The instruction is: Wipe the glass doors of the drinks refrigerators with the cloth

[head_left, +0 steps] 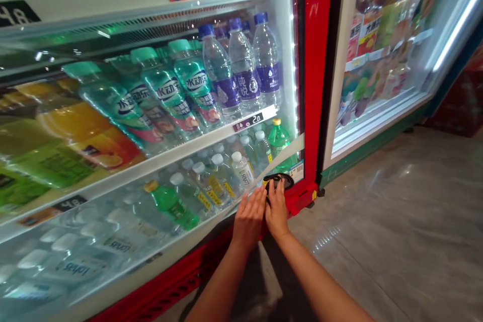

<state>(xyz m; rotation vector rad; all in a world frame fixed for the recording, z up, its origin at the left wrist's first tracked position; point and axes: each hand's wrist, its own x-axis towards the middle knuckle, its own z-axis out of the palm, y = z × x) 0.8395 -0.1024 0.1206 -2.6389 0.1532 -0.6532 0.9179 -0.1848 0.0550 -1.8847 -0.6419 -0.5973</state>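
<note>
My left hand (249, 216) is at the lower right corner of a red-framed drinks fridge (319, 60), fingers stretched out and close together, back facing me. Beside it, almost touching, is my right hand (277, 209), its fingers also extended. The fingertips of both overlap the lower edge of a black rounded thing (287, 181) with a bit of yellow at its left; its kind is unclear. The palms are hidden. Just behind the glass stand a green bottle with a yellow cap (279, 136) and several clear bottles with white caps (241, 167).
Above, a shelf (211, 137) bears purple-capped water bottles (241, 60) and teal-capped bottles (162, 85). A pale curved band (285, 153) crosses the lower glass. To the right are a second lit fridge (341, 126) and a shiny grey floor (400, 211).
</note>
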